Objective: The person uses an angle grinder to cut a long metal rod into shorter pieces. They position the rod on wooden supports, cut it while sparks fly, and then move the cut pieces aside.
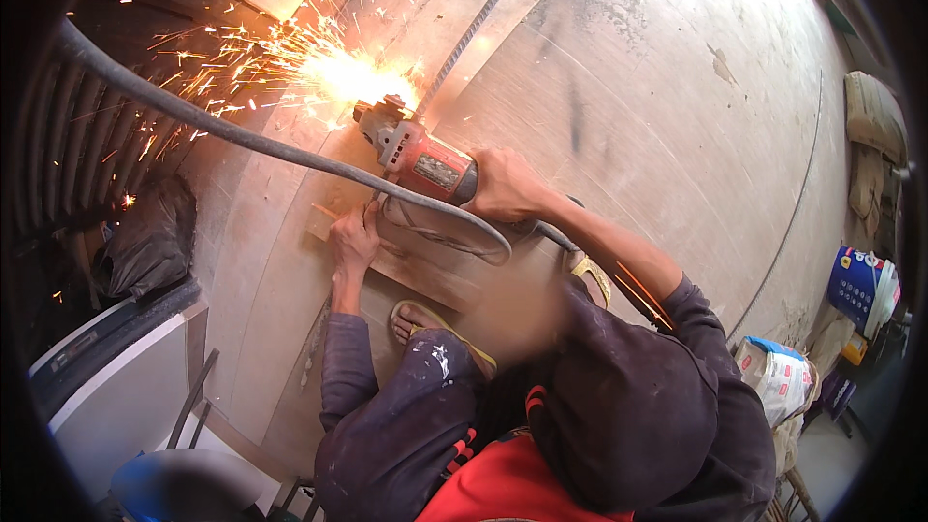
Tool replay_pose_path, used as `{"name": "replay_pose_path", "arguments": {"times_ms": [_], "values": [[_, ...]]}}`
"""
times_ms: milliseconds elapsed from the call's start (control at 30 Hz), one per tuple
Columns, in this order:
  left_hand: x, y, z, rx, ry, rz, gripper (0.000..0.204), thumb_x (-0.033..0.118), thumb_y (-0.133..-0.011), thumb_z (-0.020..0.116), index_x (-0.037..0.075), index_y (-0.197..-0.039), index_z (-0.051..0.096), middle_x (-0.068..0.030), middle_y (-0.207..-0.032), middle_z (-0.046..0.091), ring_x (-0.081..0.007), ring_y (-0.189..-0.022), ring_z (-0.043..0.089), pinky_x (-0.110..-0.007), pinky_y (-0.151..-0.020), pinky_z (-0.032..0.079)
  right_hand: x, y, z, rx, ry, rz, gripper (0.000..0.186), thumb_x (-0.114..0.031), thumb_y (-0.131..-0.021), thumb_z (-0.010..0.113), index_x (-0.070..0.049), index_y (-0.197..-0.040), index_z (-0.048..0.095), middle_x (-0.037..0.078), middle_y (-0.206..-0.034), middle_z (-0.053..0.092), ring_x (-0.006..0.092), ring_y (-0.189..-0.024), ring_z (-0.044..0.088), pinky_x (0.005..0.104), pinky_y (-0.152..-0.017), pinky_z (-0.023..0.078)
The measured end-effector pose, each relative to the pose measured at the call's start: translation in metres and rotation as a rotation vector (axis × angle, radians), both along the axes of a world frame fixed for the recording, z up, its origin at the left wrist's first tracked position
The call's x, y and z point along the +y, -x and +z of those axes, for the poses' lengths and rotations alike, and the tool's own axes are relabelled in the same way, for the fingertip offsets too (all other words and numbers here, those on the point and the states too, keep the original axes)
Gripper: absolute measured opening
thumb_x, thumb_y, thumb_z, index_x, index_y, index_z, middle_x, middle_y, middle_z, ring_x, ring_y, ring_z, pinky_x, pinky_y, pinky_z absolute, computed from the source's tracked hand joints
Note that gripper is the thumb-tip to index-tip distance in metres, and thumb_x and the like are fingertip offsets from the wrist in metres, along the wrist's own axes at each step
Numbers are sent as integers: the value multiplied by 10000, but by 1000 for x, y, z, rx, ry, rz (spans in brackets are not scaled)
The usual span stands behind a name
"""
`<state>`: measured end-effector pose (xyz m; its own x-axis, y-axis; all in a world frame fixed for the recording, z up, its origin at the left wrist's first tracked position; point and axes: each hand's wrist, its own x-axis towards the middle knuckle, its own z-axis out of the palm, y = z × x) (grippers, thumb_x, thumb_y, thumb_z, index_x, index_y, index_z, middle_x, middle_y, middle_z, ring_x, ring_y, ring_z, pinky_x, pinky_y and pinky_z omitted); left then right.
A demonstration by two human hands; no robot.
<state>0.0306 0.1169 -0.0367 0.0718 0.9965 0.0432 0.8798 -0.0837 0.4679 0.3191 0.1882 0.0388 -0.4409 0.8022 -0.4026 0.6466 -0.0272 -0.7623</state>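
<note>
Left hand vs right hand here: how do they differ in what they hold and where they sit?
The right hand is wrapped around the rear of the red angle grinder, lifted off the floor; the left hand presses flat on a strip of wood on the concrete floor. The right hand sits behind the grinder, the left below it, nearer the grey power cable. Both are bare and close to the sparks.

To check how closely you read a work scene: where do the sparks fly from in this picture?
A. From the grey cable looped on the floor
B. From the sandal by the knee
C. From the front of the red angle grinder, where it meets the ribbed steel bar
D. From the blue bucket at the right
C: the bright burst of sparks sits at the head of the red angle grinder, held by the right hand, against the ribbed steel bar.
</note>
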Motion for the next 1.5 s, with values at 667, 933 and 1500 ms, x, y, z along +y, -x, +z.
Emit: {"name": "replay_pose_path", "arguments": {"times_ms": [667,933,1500], "values": [[0,5,-4,27,-77,-34,289,253,-963,533,12,-832,622,-233,-654,591,-436,-614,594,-507,-558,447,-5,-5,-2,55,30,-43,636,-261,-582,758,21,-1136,626,261,-984,679,386,-940,664,425,-862,513],[0,10,-10,62,-52,-38,251,208,-919,565,-3,-806,641,-255,-646,578,-451,-628,587,-525,-558,435,-6,-6,-3,89,10,-71,665,-247,-556,758,26,-1147,625,258,-974,683,376,-921,671,411,-867,518],[4,8,0,27,-14,-51,358,294,-991,488,14,-823,633,-243,-635,584,-443,-613,597,-502,-541,439,-2,-5,3,90,37,-31,613,-260,-583,745,44,-1100,617,279,-985,668,400,-942,659,426,-838,518]]}}
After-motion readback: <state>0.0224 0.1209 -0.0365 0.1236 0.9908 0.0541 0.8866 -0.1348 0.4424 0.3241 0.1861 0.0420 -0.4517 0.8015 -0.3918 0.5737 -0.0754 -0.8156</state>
